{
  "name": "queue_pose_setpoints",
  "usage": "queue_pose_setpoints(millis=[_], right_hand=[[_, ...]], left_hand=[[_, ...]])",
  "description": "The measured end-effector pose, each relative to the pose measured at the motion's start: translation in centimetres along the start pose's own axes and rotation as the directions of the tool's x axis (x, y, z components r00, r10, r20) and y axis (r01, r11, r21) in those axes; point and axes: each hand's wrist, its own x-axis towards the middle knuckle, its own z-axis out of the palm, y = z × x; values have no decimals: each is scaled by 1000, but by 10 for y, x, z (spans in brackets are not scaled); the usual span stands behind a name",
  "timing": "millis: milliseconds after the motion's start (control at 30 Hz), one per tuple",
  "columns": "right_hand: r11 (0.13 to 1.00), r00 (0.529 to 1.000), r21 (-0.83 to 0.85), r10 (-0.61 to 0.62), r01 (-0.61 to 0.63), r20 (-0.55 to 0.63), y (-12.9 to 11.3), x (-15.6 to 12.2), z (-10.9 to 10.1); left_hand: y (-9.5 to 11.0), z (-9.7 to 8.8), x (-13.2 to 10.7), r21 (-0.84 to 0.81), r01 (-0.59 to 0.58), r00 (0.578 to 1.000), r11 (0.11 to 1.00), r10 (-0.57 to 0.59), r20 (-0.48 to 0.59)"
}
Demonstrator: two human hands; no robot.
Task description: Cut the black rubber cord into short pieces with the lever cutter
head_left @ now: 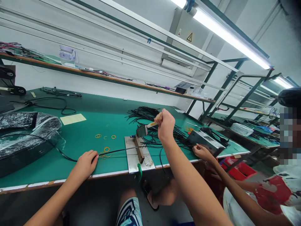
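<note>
My left hand rests on the green table near its front edge, fingers closed on a black cable. The cable runs right across a metal cutter plate clamped to the table edge. My right hand is raised above the plate, closed in a fist round the pale handle of the cutter's lever, whose blade is lifted. A pile of cut black cable pieces lies behind the cutter.
Several orange rubber bands lie left of the plate. A black bag of coiled cable sits at the left. A yellow paper lies mid-table. At the right, a seated person's hand touches a black device.
</note>
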Motion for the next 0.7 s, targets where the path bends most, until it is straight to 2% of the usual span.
queue_pose_setpoints(millis=[100, 200, 300, 367, 467, 567, 700], right_hand=[[999, 993, 28, -25, 28, -112, -1, -59, -13], [996, 946, 2, -83, 88, -314, 7, -121, -25], [995, 929, -86, -77, 49, -362, 14, -163, -33], [992, 918, -124, -39, -11, -394, 16, -173, -35], [992, 907, -119, -7, -47, -421, 15, -174, -34], [998, 920, -70, -32, 5, -391, 14, -169, -30], [986, 907, 105, -72, 127, -415, 10, -152, -23]], left_hand=[[2, -1, 0, 13, 4, 1000, 1000, -4, 19], [6, -4, 1, 20, 21, 999, 1000, -22, 32], [8, -7, 1, 1, 31, 999, 1000, -31, 40], [8, -7, 1, -4, 29, 999, 1000, -29, 41], [5, -4, 0, 7, 14, 1000, 1000, -14, 28], [3, -1, -1, 11, 1, 1000, 1000, -2, 19], [3, 0, -1, 42, 20, 998, 999, -22, 53]])
